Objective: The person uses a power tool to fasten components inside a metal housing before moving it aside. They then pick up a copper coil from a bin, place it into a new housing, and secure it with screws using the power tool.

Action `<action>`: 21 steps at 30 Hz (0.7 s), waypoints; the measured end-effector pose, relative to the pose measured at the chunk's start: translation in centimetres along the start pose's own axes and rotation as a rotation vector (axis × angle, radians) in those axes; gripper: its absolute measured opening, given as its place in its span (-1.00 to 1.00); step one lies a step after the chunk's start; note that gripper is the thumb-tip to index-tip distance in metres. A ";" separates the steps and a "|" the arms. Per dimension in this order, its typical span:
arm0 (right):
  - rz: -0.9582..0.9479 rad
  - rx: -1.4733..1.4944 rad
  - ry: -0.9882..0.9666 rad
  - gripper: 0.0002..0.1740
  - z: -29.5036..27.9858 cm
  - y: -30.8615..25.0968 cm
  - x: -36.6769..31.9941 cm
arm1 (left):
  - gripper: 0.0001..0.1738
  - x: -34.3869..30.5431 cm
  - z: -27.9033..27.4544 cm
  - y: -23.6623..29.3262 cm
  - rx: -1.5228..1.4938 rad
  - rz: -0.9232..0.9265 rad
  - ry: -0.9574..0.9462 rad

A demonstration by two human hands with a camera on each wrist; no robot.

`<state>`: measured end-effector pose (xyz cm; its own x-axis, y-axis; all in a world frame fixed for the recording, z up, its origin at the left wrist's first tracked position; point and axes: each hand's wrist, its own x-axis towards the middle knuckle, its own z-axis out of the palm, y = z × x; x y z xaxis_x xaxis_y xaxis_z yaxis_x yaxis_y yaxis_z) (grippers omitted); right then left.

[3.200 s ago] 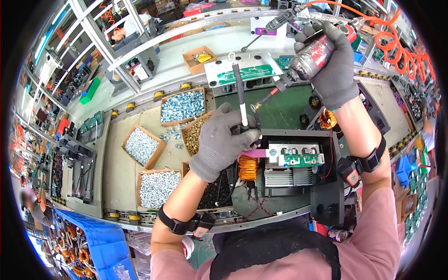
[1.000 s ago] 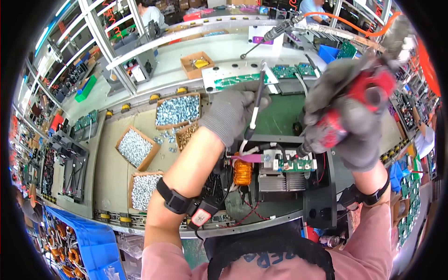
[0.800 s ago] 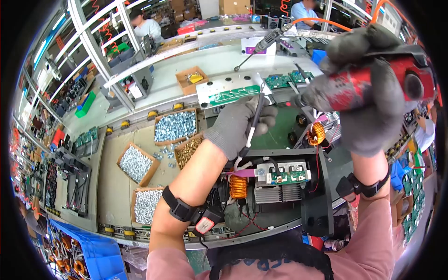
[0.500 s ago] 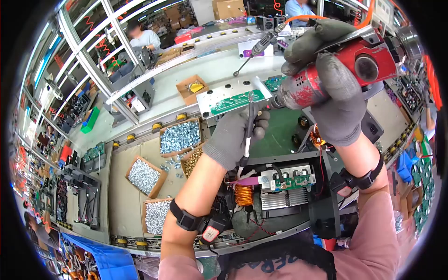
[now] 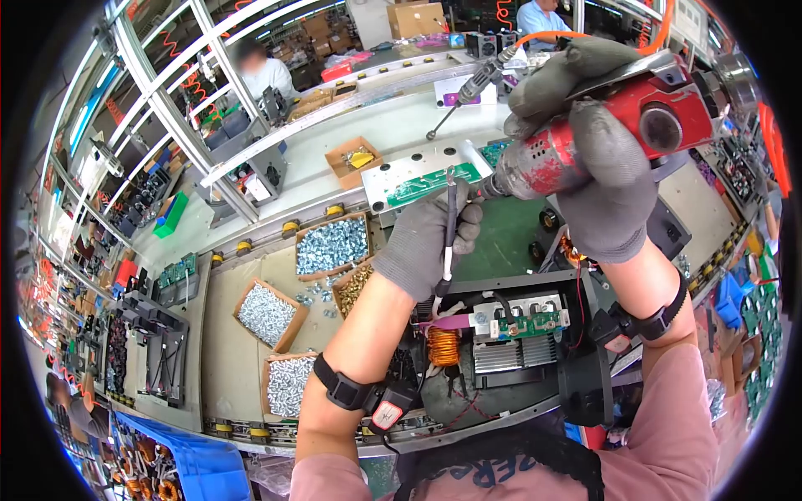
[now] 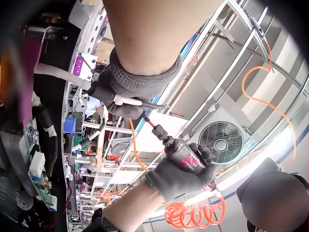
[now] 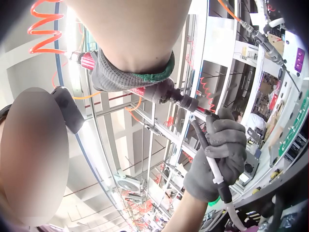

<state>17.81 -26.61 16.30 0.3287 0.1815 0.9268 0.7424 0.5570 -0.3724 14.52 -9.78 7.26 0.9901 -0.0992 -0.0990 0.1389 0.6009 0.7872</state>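
My gloved left hand (image 5: 418, 242) grips a black-and-white cable (image 5: 449, 250) that stands up from the dark metal housing, its ring terminal at the top. My gloved right hand (image 5: 614, 209) wraps round a worn red air screwdriver (image 5: 547, 159), held level. The red driver bit (image 7: 208, 111) points at the left hand, its tip right at the curled fingers (image 7: 229, 130). What those fingertips pinch at the bit is hidden. Below, the open housing (image 5: 576, 288) holds an orange wire coil (image 5: 444, 346), a green circuit board (image 5: 535, 323) and a finned heat sink (image 5: 514, 356).
Left of the housing stand cardboard boxes of screws: bluish (image 5: 332, 246), silver (image 5: 266, 314) and brass (image 5: 355, 290). Behind it sits a white plate with a green board (image 5: 439, 185). Another air driver (image 5: 476, 83) hangs at the back; a blue crate (image 5: 196, 459) is at lower left.
The right hand dipped the screwdriver toward the board in the housing, then lifted it back. Its bit now meets the left hand, which has moved up and right with the cable.
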 end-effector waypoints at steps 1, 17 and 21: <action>-0.002 -0.001 0.001 -0.55 0.0 -0.2 0.0 | -0.62 0.0 0.1 -0.1 0.014 -0.001 0.031; -0.192 0.080 0.063 -0.58 0.4 -2.8 1.3 | -0.77 -2.2 0.6 -1.0 1.016 1.001 0.399; -0.265 -0.022 0.036 -0.58 0.8 -2.7 1.6 | -0.81 -2.5 1.7 -0.6 1.133 0.894 0.468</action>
<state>15.85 -27.14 18.80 0.1415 0.0020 0.9899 0.8175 0.5637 -0.1180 11.97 -11.23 8.11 0.6857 0.3407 0.6432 -0.3636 -0.6052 0.7082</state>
